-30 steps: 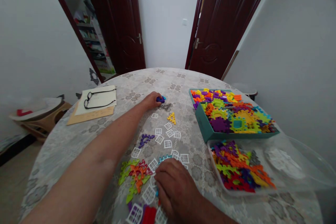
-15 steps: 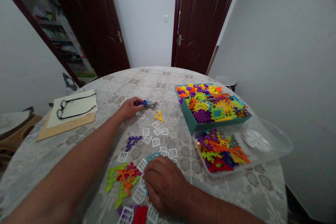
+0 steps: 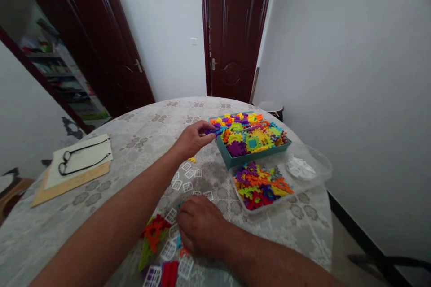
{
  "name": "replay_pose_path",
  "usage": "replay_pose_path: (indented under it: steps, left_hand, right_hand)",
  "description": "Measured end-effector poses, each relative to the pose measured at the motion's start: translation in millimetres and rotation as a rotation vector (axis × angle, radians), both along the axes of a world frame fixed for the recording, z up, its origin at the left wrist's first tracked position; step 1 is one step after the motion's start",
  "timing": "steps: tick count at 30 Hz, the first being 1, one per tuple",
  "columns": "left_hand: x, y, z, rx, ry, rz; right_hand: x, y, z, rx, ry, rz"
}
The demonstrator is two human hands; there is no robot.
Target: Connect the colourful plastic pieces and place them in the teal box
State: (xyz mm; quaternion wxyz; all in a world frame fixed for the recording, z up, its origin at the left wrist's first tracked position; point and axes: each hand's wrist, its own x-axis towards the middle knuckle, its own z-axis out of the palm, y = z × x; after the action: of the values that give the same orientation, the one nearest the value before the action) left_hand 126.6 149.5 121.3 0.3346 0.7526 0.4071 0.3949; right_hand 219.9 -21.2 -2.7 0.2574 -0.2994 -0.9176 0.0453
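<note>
My left hand (image 3: 195, 139) reaches to the left edge of the green box (image 3: 232, 160), its fingers closed on dark purple and blue plastic pieces (image 3: 212, 132). Colourful gear-edged plastic pieces (image 3: 259, 136) fill that box. Nearer to me, my right hand (image 3: 198, 224) rests low over the table with its fingers curled; what they hold, if anything, is hidden. Blue and orange pieces (image 3: 181, 246) show at its left side. White window-shaped pieces (image 3: 187, 186) lie around it, and red, orange and green pieces (image 3: 153, 233) lie to its left.
A clear plastic tray (image 3: 247, 210) of colourful pieces stands before the green box, with white pieces (image 3: 301, 168) in a clear lid (image 3: 323, 172) beside it. Black glasses (image 3: 85, 157) lie on papers (image 3: 50, 181) at the left of the patterned tablecloth (image 3: 131, 143).
My left hand has moved right with the purple and blue pieces, from the table's middle to the green box. The view has shifted; my right hand stays low near the white pieces.
</note>
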Motion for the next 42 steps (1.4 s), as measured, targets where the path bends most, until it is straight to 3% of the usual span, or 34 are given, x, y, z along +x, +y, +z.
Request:
replay_pose_path:
  steps: [5,10,15,19,23,26,28,30,32,34,37,39,42]
  left_hand:
    - [66,28,10.4,0.14,0.205,-0.045]
    - [100,49,7.0,0.192,0.349,-0.104]
    - [108,54,-1.3,0.226,0.4,-0.181]
    - [85,41,2.9,0.317,0.38,-0.16]
    - [14,-7,14.9,0.393,0.332,-0.102]
    - [-68,-70,3.4,0.414,0.478,0.051]
    - [-126,-119,-21.0,0.373,0.595,0.22]
    - [-175,-170,-55.4,0.274,0.673,0.4]
    - [-207,-223,-92.4,0.164,0.739,0.494]
    - [-213,-271,-124.2,0.115,0.793,0.508]
    - [-185,-320,-150.4,0.174,0.817,0.455]
    - [-158,-330,-153.7,0.197,0.804,0.449]
    - [-127,-320,-149.1,0.156,0.785,0.457]
  right_hand:
    - [21,-2,17.6,-0.003,-0.084,-0.134]
    - [57,-24,47.5,-0.176,-0.22,-0.235]
    - [82,-33,55.1,-0.319,-0.228,-0.253]
    - [84,-28,48.3,-0.303,-0.139,-0.242]
    - [73,-35,33.8,-0.27,0.013,-0.237]
    - [61,-42,10.2,-0.238,0.097,-0.306]
    - [53,-44,-8.3,-0.218,0.123,-0.391]
    - [47,-41,-23.4,-0.216,0.127,-0.462]
    - [42,-36,-31.7,-0.219,0.104,-0.497]
    - [37,-33,-33.3,-0.221,0.064,-0.5]
    - [30,-31,-28.9,-0.222,0.005,-0.457]
    - [25,-32,-25.4,-0.218,-0.025,-0.445]
    - [17,-32,-23.0,-0.208,-0.035,-0.462]
